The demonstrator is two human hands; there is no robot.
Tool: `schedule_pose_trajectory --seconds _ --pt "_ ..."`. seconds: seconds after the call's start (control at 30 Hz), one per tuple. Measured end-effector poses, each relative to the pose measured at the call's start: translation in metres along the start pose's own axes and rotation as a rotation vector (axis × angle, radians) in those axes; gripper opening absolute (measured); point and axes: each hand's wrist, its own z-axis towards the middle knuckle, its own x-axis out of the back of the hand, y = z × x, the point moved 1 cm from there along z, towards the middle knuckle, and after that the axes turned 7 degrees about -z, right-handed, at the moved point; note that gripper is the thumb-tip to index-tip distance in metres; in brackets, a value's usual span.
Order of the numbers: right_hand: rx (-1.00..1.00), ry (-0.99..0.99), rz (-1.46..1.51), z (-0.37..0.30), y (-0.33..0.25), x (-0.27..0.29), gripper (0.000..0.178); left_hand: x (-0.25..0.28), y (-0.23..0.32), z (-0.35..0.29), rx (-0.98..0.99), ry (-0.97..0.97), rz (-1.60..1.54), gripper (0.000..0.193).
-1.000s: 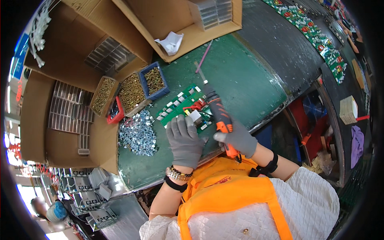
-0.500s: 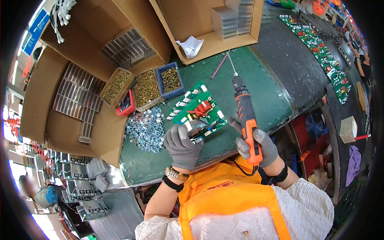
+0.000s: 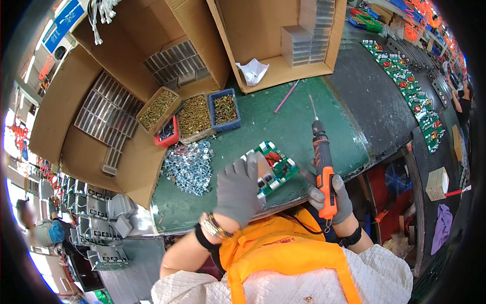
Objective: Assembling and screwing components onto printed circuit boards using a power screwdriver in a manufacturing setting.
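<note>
My gloved left hand [image 3: 238,190] grips a green circuit board [image 3: 277,178] by its left side, just above the bench's near edge. The hand's back and fingers cover that end of the board. Red and dark components stand on the part that shows. In my gloved right hand [image 3: 341,201] is an orange and black electric screwdriver [image 3: 324,167], its long thin bit pointing away from me. The screwdriver is to the right of the board and apart from it. A loose heap of small silvery metal parts [image 3: 188,167] lies left of my left hand.
Bins of brass-coloured screws [image 3: 195,117], including a blue bin [image 3: 226,121], stand behind the heap. Open cardboard boxes [image 3: 283,83] hold finned metal blocks. A purple stick [image 3: 286,96] lies on the green bench [image 3: 349,131]. More circuit boards [image 3: 412,93] line the far right.
The board has turned and shifted slightly right and nearer me. My left hand now covers more of its left end. The screwdriver has moved a little right in my right hand.
</note>
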Motion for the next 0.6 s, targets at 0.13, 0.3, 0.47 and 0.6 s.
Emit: schedule_pose_trajectory --seconds 0.13,0.3,0.47,0.6 --pt "-0.039 0.065 -0.241 0.01 -0.007 0.002 0.074 0.031 -0.03 0.044 0.032 -0.231 -0.083 0.099" --pt "-0.027 -0.076 -0.584 0.0 -0.014 -0.005 0.08 0.06 -0.086 0.102 -0.003 -0.454 -0.332 0.098" --pt "-0.298 0.028 -0.818 -0.024 0.001 -0.005 0.085 0.053 -0.105 0.117 0.038 -0.579 -0.433 0.096" --pt "-0.37 0.033 -1.065 -0.022 0.007 0.001 0.092 0.044 -0.113 0.12 0.031 -0.577 -0.479 0.096"
